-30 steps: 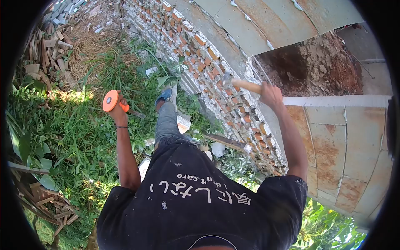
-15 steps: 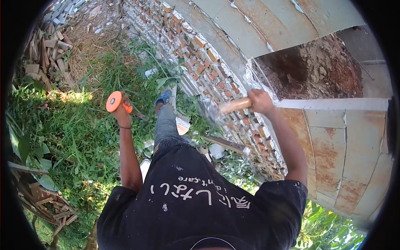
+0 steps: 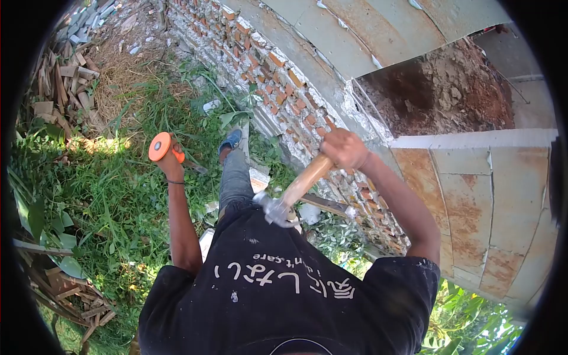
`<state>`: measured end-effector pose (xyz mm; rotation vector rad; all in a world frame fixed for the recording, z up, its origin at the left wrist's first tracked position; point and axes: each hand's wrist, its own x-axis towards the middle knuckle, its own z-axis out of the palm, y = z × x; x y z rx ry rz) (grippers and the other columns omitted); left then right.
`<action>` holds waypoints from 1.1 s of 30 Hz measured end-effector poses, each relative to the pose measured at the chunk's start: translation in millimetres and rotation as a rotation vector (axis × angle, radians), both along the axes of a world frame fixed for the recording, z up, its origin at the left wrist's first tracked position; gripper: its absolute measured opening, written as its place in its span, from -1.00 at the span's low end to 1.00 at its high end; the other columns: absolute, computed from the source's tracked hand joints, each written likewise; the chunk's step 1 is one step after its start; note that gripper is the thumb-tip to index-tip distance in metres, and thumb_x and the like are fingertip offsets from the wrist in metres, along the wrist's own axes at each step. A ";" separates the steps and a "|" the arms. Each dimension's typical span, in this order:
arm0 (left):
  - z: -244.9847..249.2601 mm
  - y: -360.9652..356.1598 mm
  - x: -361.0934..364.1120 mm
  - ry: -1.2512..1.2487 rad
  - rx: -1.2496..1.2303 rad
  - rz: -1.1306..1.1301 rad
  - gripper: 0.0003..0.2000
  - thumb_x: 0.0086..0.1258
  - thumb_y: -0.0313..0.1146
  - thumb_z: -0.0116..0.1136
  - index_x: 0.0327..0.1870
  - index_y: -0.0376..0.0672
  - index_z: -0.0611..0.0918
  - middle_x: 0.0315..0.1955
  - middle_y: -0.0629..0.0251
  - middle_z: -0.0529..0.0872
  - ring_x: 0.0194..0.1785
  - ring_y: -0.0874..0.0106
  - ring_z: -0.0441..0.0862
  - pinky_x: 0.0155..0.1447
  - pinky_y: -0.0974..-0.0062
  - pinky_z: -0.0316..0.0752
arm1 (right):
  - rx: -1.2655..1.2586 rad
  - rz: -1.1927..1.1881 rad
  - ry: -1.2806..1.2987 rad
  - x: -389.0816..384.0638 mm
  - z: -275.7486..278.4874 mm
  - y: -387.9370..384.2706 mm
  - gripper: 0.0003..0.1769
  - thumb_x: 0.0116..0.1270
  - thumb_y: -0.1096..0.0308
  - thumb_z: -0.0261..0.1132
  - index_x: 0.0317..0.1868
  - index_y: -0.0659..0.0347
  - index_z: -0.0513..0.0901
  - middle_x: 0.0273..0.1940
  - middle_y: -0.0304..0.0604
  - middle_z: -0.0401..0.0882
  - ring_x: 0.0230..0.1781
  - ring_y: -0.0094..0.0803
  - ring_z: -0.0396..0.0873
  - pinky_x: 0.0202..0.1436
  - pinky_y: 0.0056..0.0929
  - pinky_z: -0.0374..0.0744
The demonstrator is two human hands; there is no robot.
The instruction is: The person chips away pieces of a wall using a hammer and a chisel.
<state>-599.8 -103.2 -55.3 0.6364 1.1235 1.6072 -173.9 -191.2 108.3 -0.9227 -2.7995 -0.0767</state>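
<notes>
My right hand [image 3: 343,148] grips the wooden handle of a hammer [image 3: 293,192]. Its steel head hangs low near my hip, pointing down and left, away from the brick wall [image 3: 278,77]. My left hand [image 3: 170,161] is held out over the grass, closed on a chisel with a round orange hand guard [image 3: 158,147]. The chisel's dark shaft points right, toward my leg. My leg in grey trousers and a blue shoe [image 3: 232,139] stands at the foot of the wall.
The red brick wall with white mortar runs diagonally from top left to lower right. Above it lie rusty tiles [image 3: 503,189] and a dirt-filled opening [image 3: 438,89]. Grass, rubble pieces [image 3: 307,212] and stacked wood scraps [image 3: 59,77] cover the ground on the left.
The hammer has swung down from beside the wall to near my hip, its head now pointing down-left. My left hand with the chisel has stayed almost in place.
</notes>
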 end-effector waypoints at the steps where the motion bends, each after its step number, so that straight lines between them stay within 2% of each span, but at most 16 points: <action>1: 1.3 -3.5 -0.2 -0.014 -0.012 0.009 -0.81 0.21 -0.59 0.07 -0.15 -0.37 0.54 -0.57 0.35 0.48 -0.56 0.55 0.39 -0.48 0.60 0.28 | -0.076 -0.299 -0.141 64.6 -12.7 0.9 -0.75 -0.10 0.39 0.38 -0.36 0.18 0.53 -0.56 -0.19 0.53 -0.56 -0.33 0.57 -0.52 -0.33 0.58; 2: 0.3 -7.3 -2.3 -0.017 0.002 -0.004 -0.82 0.19 -0.59 0.09 -0.17 -0.38 0.54 -0.56 0.35 0.48 -0.57 0.55 0.39 -0.49 0.59 0.29 | -0.308 -0.950 -0.513 98.9 -3.8 8.8 -0.81 0.02 0.41 0.33 -0.31 0.25 0.59 -0.50 -0.10 0.63 -0.49 -0.23 0.64 -0.45 -0.29 0.63; 4: -1.2 -15.9 -8.7 -0.018 -0.028 0.020 -0.82 0.18 -0.59 0.10 -0.18 -0.38 0.55 -0.56 0.34 0.49 -0.58 0.54 0.38 -0.50 0.59 0.30 | -0.135 -1.107 -0.551 93.4 10.4 21.0 -0.91 0.06 0.50 0.22 -0.41 0.35 0.61 -0.45 -0.04 0.66 -0.38 -0.14 0.68 -0.40 -0.21 0.65; 8: -6.6 -15.3 -11.7 0.005 -0.040 0.033 -0.84 0.17 -0.59 0.11 -0.22 -0.38 0.56 -0.52 0.29 0.55 -0.60 0.55 0.39 -0.53 0.59 0.30 | -0.238 -0.829 -0.348 -12.3 31.0 6.4 -0.75 0.02 0.55 0.15 -0.22 0.39 0.48 -0.47 0.12 0.56 -0.53 -0.11 0.62 -0.54 -0.21 0.61; 12: -20.8 -9.5 -17.2 0.055 -0.061 0.086 -0.85 0.24 -0.56 0.09 -0.19 -0.36 0.58 -0.50 0.28 0.58 -0.59 0.54 0.41 -0.53 0.58 0.32 | 0.041 -0.145 -0.040 -86.4 39.0 -15.8 -0.84 -0.05 0.44 0.25 -0.47 0.17 0.42 -0.57 -0.15 0.46 -0.59 -0.30 0.51 -0.59 -0.36 0.51; 15: -26.9 -8.6 -17.9 0.125 -0.049 0.076 -0.85 0.26 -0.55 0.09 -0.18 -0.36 0.59 -0.50 0.27 0.60 -0.59 0.54 0.43 -0.52 0.56 0.34 | 0.078 0.031 0.080 -55.0 20.7 -5.1 -0.78 -0.15 0.41 0.29 -0.52 0.14 0.38 -0.60 -0.22 0.42 -0.62 -0.38 0.48 -0.57 -0.40 0.48; 17: -39.9 -12.0 -22.6 0.156 -0.053 0.065 -0.86 0.27 -0.54 0.09 -0.18 -0.34 0.59 -0.51 0.28 0.59 -0.58 0.54 0.44 -0.52 0.55 0.34 | -0.150 -0.445 -0.129 44.7 -8.0 -1.9 -0.80 -0.07 0.38 0.31 -0.38 0.20 0.52 -0.52 -0.11 0.57 -0.52 -0.26 0.60 -0.49 -0.36 0.57; 18: -45.1 -16.4 -26.8 0.148 -0.067 0.026 -0.86 0.27 -0.53 0.10 -0.19 -0.34 0.59 -0.52 0.28 0.59 -0.58 0.54 0.45 -0.53 0.55 0.34 | -0.370 -1.034 -0.462 79.9 -12.6 7.8 -0.82 0.05 0.41 0.28 -0.31 0.29 0.58 -0.42 0.00 0.64 -0.44 -0.18 0.66 -0.42 -0.31 0.63; 19: -52.3 -26.9 -31.1 0.146 -0.075 0.025 -0.86 0.27 -0.53 0.10 -0.19 -0.34 0.59 -0.52 0.28 0.59 -0.58 0.54 0.45 -0.53 0.55 0.34 | -0.315 -1.142 -0.508 87.9 -2.6 12.9 -0.84 0.10 0.44 0.24 -0.33 0.37 0.59 -0.38 0.06 0.66 -0.41 -0.17 0.68 -0.40 -0.27 0.64; 23: -55.5 -27.0 -40.1 0.159 -0.124 0.069 -0.88 0.26 -0.51 0.11 -0.23 -0.34 0.60 -0.54 0.27 0.58 -0.60 0.53 0.44 -0.56 0.55 0.33 | -0.368 -0.956 -0.522 16.7 8.8 5.5 -0.73 0.10 0.52 0.15 -0.15 0.37 0.55 -0.41 0.05 0.63 -0.46 -0.15 0.66 -0.48 -0.22 0.63; 25: -60.7 -24.6 -42.7 0.201 -0.132 0.078 -0.91 0.26 -0.51 0.13 -0.28 -0.33 0.57 -0.57 0.29 0.58 -0.62 0.54 0.44 -0.57 0.58 0.31 | -0.204 -0.740 -0.303 -34.8 26.3 -6.4 -0.77 0.06 0.51 0.16 -0.21 0.29 0.51 -0.44 -0.01 0.57 -0.49 -0.19 0.63 -0.50 -0.20 0.59; 27: -59.1 -18.7 -37.4 0.239 -0.148 0.074 -0.92 0.25 -0.51 0.14 -0.29 -0.32 0.57 -0.56 0.29 0.59 -0.63 0.54 0.44 -0.57 0.59 0.31 | -0.064 -0.401 -0.058 -69.5 36.2 -11.5 -0.68 -0.18 0.43 0.31 -0.37 0.28 0.41 -0.54 -0.12 0.43 -0.54 -0.15 0.52 -0.43 -0.24 0.55; 28: -57.0 -16.7 -32.4 0.255 -0.132 0.060 -0.92 0.24 -0.51 0.15 -0.30 -0.32 0.58 -0.55 0.29 0.60 -0.63 0.54 0.44 -0.57 0.59 0.31 | -0.068 -0.407 -0.055 -73.6 41.7 -10.8 -0.68 -0.18 0.43 0.31 -0.37 0.28 0.41 -0.54 -0.12 0.43 -0.54 -0.15 0.52 -0.43 -0.24 0.55; 30: -55.5 -12.6 -24.3 0.267 -0.113 0.046 -0.92 0.24 -0.51 0.16 -0.30 -0.32 0.58 -0.55 0.28 0.60 -0.63 0.54 0.44 -0.57 0.59 0.32 | 0.023 -0.033 0.035 -75.7 49.6 -3.6 -0.83 -0.04 0.43 0.25 -0.46 0.16 0.39 -0.57 -0.18 0.40 -0.50 -0.27 0.55 -0.48 -0.35 0.51; 32: -59.3 -11.2 -20.9 0.216 -0.117 -0.008 -0.91 0.23 -0.52 0.17 -0.29 -0.31 0.59 -0.54 0.28 0.61 -0.62 0.54 0.45 -0.56 0.58 0.33 | -0.030 -0.023 0.061 -16.3 26.4 5.5 -0.78 -0.11 0.40 0.30 -0.43 0.17 0.44 -0.58 -0.22 0.40 -0.54 -0.32 0.53 -0.48 -0.39 0.53; 33: -58.9 -13.7 -20.4 0.219 -0.119 -0.021 -0.91 0.23 -0.52 0.17 -0.29 -0.31 0.59 -0.54 0.28 0.61 -0.62 0.54 0.45 -0.56 0.58 0.33 | -0.140 -0.245 -0.047 34.8 5.9 2.6 -0.76 -0.13 0.38 0.33 -0.39 0.16 0.50 -0.58 -0.21 0.49 -0.54 -0.33 0.57 -0.47 -0.37 0.57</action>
